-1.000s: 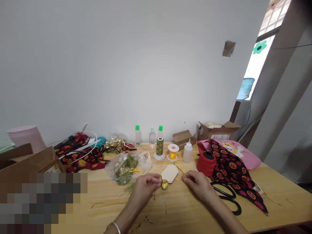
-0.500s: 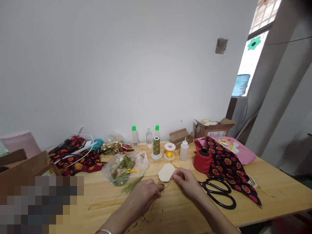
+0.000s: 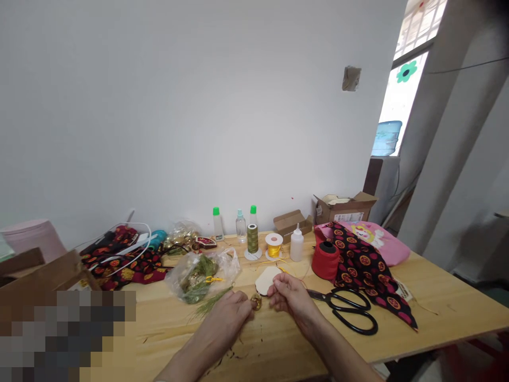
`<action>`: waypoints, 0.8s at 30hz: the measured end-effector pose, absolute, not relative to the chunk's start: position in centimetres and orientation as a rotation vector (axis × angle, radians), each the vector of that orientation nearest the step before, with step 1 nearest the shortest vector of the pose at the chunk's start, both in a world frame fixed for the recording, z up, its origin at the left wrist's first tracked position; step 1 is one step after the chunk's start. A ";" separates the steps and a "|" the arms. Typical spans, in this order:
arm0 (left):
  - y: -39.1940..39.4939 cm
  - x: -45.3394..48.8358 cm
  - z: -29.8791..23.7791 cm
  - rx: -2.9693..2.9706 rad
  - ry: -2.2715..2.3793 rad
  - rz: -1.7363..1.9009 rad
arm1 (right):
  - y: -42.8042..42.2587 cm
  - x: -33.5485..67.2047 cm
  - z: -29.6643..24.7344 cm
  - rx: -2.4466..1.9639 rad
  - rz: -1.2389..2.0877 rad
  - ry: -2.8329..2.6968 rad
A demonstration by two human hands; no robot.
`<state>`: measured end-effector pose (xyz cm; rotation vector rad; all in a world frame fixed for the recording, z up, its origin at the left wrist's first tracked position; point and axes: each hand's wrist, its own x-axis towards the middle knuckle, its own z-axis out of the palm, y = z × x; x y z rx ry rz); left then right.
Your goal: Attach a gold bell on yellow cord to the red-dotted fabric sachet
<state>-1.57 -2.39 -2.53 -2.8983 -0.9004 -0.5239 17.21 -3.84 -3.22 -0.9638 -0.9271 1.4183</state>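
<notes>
My left hand (image 3: pixel 229 317) is closed, its fingertips on a small round gold bell (image 3: pixel 256 302) just above the table. Beside that hand, the green tassel (image 3: pixel 214 302) lies with its strands fanned out. My right hand (image 3: pixel 295 303) has its thumb and fingers pinched together; whatever lies between them is too fine to make out. Just beyond the fingers is a cream flat piece with a scalloped edge (image 3: pixel 265 280), partly covered by my right fingertips. Black-handled scissors (image 3: pixel 350 307) rest right of my right hand.
A clear plastic bag (image 3: pixel 231 263) with green tassels sits left. Behind stand an olive thread spool (image 3: pixel 253 239), a yellow cord spool (image 3: pixel 274 248), and a white squeeze bottle (image 3: pixel 296 245). Red thread (image 3: pixel 325 262) and dark patterned cloth (image 3: pixel 358 265) are at right; a cardboard box (image 3: pixel 51 270) stands left.
My right hand has turned, its fingers lifting and curling over the cream piece's edge. The bell shows more clearly at my left fingertips. The view has shifted slightly.
</notes>
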 end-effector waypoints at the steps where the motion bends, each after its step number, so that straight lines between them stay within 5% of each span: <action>1: -2.5 -1.5 -2.4 -2.894 -0.918 -0.505 | -3.8 17.2 -3.3 -0.968 1.400 -0.940; 10: -2.8 -0.8 -2.2 -2.803 -1.136 -0.355 | -3.5 16.5 -4.7 -1.006 1.182 -1.106; 24: -3.7 -0.6 -1.2 -2.955 -1.443 -0.894 | -3.7 16.2 -4.7 -1.013 0.966 -1.381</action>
